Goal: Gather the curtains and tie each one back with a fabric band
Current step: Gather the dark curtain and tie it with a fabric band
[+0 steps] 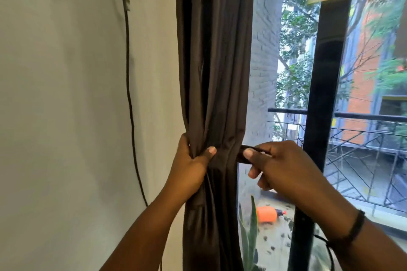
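A: Status, left to right?

B: Far left is a plain wall point(66, 94), with a thin black cable point(128, 72) running down it. A small clip holds the cable near the top.

A: Curtain?

B: The dark brown curtain point(213, 50) hangs just right of the wall and is bunched into vertical folds. It's narrowest at mid-height, where the hands are.

A: Left hand?

B: The left hand point(191, 160) is clamped on the gathered curtain from the wall side. Thumb lies across the front and the fingers wrap behind, out of sight.

A: Band?

B: The fabric band point(244, 155) is dark, same tone as the curtain. It sticks out from the curtain's right edge at the pinch point. Can't tell how far it goes round the back.

A: Right hand?

B: The right hand point(284, 165) pinches the band's free end between thumb and forefinger. The other fingers are curled under. There's a dark bracelet point(354, 226) on that wrist.

A: Beyond that?

B: There's a window point(275, 83) with a black frame post point(319, 116). Outside are a balcony railing point(363, 134), trees and an orange building. Low down behind the glass are a green leaf point(252, 226) and an orange sprayer point(267, 214) lying on the balcony floor.
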